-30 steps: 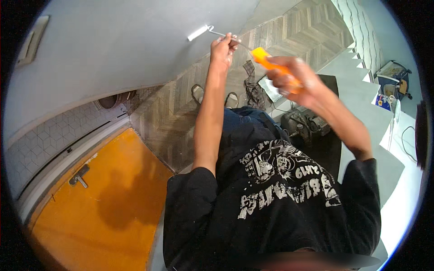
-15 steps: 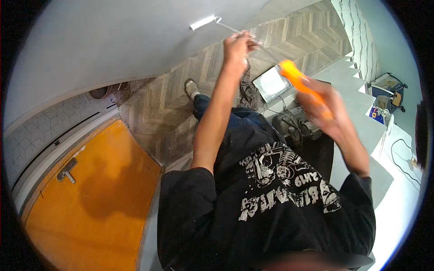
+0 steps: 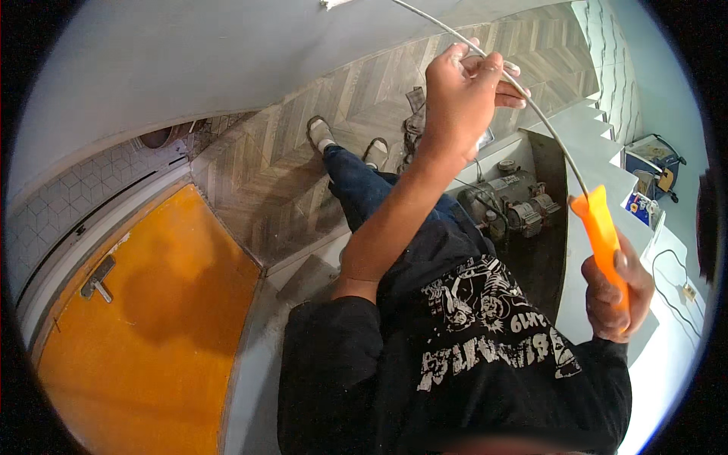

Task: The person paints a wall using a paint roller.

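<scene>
Since a second before, the right hand (image 3: 614,292), gripping the orange handle (image 3: 603,235), had dropped away, drawing wire (image 3: 531,106) through the closed left hand (image 3: 459,95).

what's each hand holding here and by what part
The right hand grips an orange handle around its lower end. The left hand pinches the thin grey wire partway along, above the handle.

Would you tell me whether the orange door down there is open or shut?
Shut: the orange door lies flush in its pale frame, with no gap showing.
</scene>
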`<state>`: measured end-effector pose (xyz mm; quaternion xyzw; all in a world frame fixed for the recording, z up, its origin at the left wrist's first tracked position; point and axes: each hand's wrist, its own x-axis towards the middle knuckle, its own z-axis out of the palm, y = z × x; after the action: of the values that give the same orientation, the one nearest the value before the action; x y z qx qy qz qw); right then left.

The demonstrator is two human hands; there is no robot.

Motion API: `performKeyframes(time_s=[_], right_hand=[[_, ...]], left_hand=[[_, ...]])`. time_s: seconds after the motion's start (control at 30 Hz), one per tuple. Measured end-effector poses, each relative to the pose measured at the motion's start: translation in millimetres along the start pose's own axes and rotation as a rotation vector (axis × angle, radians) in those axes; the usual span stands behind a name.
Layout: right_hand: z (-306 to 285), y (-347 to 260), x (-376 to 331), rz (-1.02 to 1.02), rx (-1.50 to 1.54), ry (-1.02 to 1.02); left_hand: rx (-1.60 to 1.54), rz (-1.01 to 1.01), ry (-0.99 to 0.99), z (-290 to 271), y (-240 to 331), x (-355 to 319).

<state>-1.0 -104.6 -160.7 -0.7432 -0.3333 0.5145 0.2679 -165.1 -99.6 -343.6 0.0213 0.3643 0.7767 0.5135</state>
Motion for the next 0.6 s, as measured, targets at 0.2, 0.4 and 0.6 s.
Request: performKeyframes(time_s=[0.2,0.4,0.6], right_hand=[[49.9,38.6,86.9,0.417,-0.002,-0.880],[159.4,169.8,184.3,0.540,0.063,-0.955],[120.2,150.9,183.7,0.564,0.071,-0.867]], left_hand=[[0.028,-0.121,0.163,-85.3,-71.4,84.8],[0.122,-0.229,0.250,-248.0,-150.0,169.2],[0.163,-0.267,0.231,-211.3,-155.3,148.2]])
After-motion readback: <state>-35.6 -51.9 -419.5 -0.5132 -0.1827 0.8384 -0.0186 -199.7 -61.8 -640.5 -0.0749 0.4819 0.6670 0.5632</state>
